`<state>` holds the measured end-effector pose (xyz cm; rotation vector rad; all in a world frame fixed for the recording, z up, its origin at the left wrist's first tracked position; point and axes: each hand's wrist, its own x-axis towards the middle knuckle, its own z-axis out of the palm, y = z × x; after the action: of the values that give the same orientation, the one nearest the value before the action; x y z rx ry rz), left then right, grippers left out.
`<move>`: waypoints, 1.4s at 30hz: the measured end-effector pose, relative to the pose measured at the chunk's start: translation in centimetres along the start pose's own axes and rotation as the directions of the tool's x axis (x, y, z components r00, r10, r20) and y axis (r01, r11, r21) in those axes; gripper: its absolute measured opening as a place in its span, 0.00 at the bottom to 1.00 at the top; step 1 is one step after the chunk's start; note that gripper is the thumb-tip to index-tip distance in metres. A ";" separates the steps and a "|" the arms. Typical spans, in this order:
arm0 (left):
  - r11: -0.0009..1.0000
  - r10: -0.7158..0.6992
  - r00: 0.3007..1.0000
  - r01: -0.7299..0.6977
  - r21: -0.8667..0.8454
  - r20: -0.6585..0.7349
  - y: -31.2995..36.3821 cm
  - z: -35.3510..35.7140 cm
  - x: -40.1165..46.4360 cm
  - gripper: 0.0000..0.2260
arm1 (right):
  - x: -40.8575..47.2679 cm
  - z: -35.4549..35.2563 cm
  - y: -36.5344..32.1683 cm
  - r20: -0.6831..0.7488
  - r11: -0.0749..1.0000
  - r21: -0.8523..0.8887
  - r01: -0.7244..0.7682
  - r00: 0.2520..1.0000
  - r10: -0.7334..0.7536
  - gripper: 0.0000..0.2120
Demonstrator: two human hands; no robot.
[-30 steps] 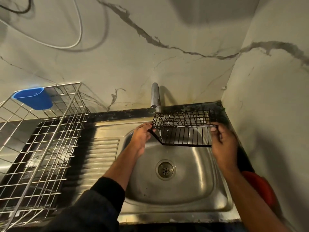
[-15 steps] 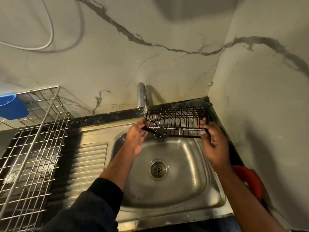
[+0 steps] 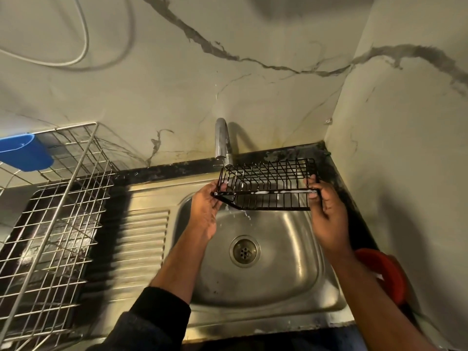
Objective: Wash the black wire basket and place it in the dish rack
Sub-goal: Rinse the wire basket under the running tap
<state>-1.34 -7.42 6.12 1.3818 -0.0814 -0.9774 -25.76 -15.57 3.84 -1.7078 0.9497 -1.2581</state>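
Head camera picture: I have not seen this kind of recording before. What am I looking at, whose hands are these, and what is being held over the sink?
There is no machine here. A person wears a wide-angle camera on the head, so you look forward and down along their own arms.

The left hand and the right hand each grip one end of a black wire basket. They hold it above the steel sink, with its left end under the tap. Water runs through that end and splashes below, and white suds cling to the front wire.

To the left, past the ribbed draining board, stands the metal dish rack with a blue cup hung on its rim. A red object lies to the right of the sink; what it is cannot be told.
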 end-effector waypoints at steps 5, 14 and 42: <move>1.000 -0.002 1.000 0.002 0.010 0.005 0.3 -0.5 -0.2 0.07 | -0.2 0.6 0.1 -0.005 1.000 0.029 -0.012 1.000 0.012 0.11; 1.000 0.009 1.000 -0.009 0.003 0.000 0.7 -0.1 -0.5 0.08 | 0.3 0.4 0.5 -0.025 0.996 0.076 -0.049 0.998 0.051 0.11; 0.967 -0.114 0.986 0.137 -0.213 0.118 -0.5 1.8 2.9 0.10 | 1.0 -0.4 -2.8 0.013 1.000 -0.015 0.011 1.000 -0.011 0.11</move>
<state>-0.78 -10.52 4.77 1.1416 0.0361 -1.1302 -25.66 -15.40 6.81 -1.7331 0.9463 -1.2483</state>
